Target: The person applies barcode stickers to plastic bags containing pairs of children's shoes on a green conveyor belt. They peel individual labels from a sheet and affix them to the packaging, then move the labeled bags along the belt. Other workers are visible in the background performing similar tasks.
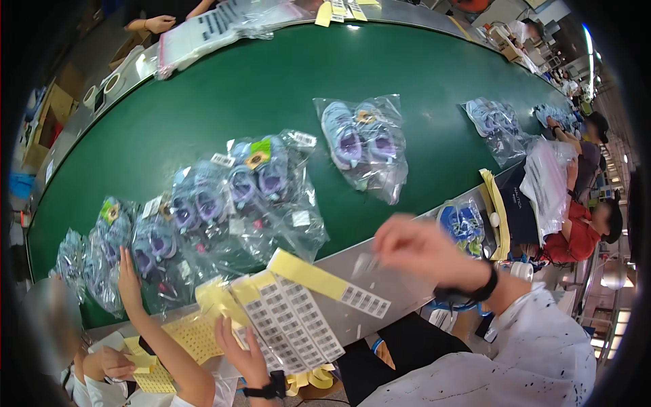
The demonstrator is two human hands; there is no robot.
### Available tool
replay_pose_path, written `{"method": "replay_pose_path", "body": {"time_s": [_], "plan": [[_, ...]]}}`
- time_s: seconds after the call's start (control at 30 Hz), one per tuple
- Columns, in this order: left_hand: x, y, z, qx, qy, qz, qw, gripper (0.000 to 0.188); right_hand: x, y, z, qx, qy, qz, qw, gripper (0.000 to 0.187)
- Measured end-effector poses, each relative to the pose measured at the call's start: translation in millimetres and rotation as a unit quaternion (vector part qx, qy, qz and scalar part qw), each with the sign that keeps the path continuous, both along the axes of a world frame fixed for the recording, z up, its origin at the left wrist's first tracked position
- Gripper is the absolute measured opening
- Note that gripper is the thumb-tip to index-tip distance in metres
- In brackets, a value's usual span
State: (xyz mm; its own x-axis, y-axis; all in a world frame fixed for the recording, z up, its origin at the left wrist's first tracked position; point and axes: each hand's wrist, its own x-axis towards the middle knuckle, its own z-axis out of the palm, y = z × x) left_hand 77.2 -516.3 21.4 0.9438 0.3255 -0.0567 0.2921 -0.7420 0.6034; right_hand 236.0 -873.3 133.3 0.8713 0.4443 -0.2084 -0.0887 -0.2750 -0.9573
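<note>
Right hand (pixel 417 245), blurred, mid-right of frame, fingers pinched shut on small clear sticker (pixel 365 263), held above grey table edge (pixel 400 288). Left hand (pixel 241 349), lower centre, fingers spread open, touching lower end of label sheets (pixel 291 319); no real grip seen. Sheets fanned out w/ yellow backing, lower centre; long axis runs upper left to lower right, top strip pointing right toward the pinched sticker. Judged approx mid-job: many rows of labels left on sheets, so plenty to go. Bagged shoes (pixel 254 186) on green belt (pixel 224 88), centre-left, carry white stickers already; second bag (pixel 363 142) centre, more bags (pixel 495 122) upper right, stickers there too small to tell. Blue pair (pixel 462 224) mid-right on table edge, unbagged as far as visible. Other person's hand (pixel 130 281) lower left, open, reaching onto bags near belt's lower edge.
</note>
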Motion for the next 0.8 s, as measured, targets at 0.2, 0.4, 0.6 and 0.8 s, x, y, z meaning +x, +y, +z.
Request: {"method": "replay_pose_path", "body": {"time_s": [0.2,0.4,0.6,0.8], "plan": [[-16.6,-138.2,-2.2,-0.409,0.066,0.226,0.882,0.021,115.7,-113.4,10.7,0.081,-0.005,-0.258,0.963,0.018],[-8.7,-216.4,-31.4,-0.359,0.100,0.378,0.848,0.037,210.1,-169.2,-86.4,0.068,0.059,-0.324,0.942,0.060],[0.2,-242.8,-44.5,-0.240,0.121,0.352,0.897,0.039,252.1,-168.4,-169.7,-0.084,0.102,-0.315,0.940,0.069],[8.2,-256.4,-51.4,-0.188,0.134,0.362,0.903,0.034,264.4,-193.4,-205.0,-0.018,0.136,-0.300,0.944,0.070]]}}
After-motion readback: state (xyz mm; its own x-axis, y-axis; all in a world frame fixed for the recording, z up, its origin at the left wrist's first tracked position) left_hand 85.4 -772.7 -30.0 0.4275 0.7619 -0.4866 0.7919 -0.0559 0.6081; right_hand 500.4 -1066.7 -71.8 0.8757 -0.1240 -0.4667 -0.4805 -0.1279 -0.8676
